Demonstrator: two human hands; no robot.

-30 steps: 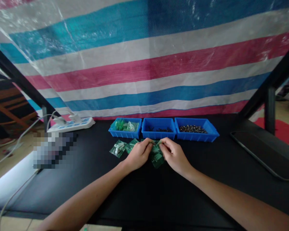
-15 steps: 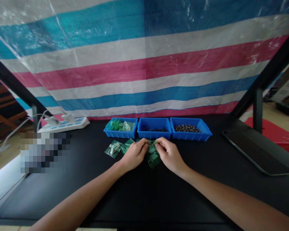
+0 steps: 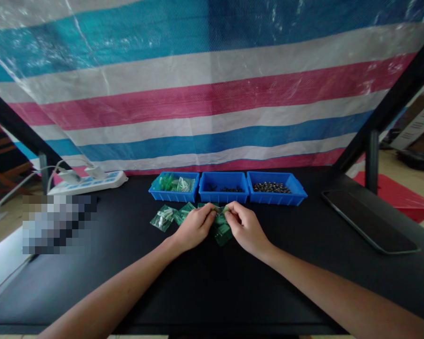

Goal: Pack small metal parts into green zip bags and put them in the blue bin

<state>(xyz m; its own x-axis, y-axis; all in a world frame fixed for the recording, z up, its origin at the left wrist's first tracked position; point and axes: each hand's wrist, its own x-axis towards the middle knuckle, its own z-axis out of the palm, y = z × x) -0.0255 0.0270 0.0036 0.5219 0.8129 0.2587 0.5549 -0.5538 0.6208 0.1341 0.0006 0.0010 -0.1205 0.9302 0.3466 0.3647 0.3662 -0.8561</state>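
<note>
Where thumb meets forefinger on either side, the left hand [image 3: 195, 227] and the right hand [image 3: 246, 227] are each clamped on the upper edge of a bag [image 3: 222, 233] — thin, glossy green film, roughly square, spread between them in front of the middle tray [image 3: 223, 195]. To the left lie a flat, near-square packet [image 3: 159, 223] of pale rods [image 3: 165, 215] and a greener, creased sachet [image 3: 183, 213]. All three trays are blue plastic, oblong, with sloping walls: the left tray [image 3: 173, 195] bears feathery green pieces [image 3: 167, 181] and clear wraps [image 3: 183, 184], the middle one fine dark bits [image 3: 232, 189], the right tray [image 3: 276, 198] a bed of shiny beads [image 3: 272, 188]. The table [image 3: 212, 292] is smooth matt black; the sheet [image 3: 198, 99] behind is woven plastic, striped and creased.

From my remote seat I cannot make out the bag's contents, and the fingertips hide its upper edge. I cannot tell whether it touches the table. The sachet's right end passes behind the left hand. Pixels mask an object [image 3: 56, 226] at far left — I cannot name it — and the lower border cuts off both forearms [image 3: 127, 285].
</note>
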